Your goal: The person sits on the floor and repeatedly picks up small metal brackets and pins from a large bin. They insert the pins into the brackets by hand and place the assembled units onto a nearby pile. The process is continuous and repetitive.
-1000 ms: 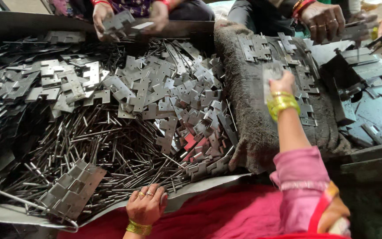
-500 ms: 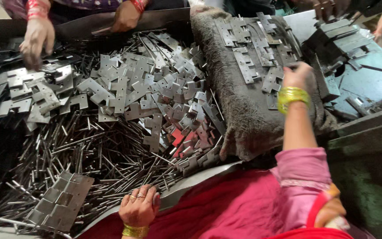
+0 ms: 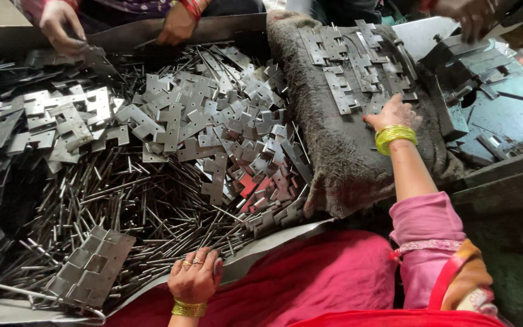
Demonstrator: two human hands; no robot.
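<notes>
Flat grey metal hinge plates [image 3: 358,66] lay on the shaggy dark mat [image 3: 334,163], just ahead of the right hand [image 3: 393,113], long axes running away from it. Right hand spread loose, grasping nothing. Left hand [image 3: 196,276] unclenched on thin steel pins [image 3: 122,206], well apart.

Flat grey metal hinge plates [image 3: 358,72] lie scattered, some overlapping, across a dark fuzzy cloth pad [image 3: 340,163] that is draped over a raised edge. Thin steel pins [image 3: 134,212] lie loose in a criss-crossed heap, touching one another.
</notes>
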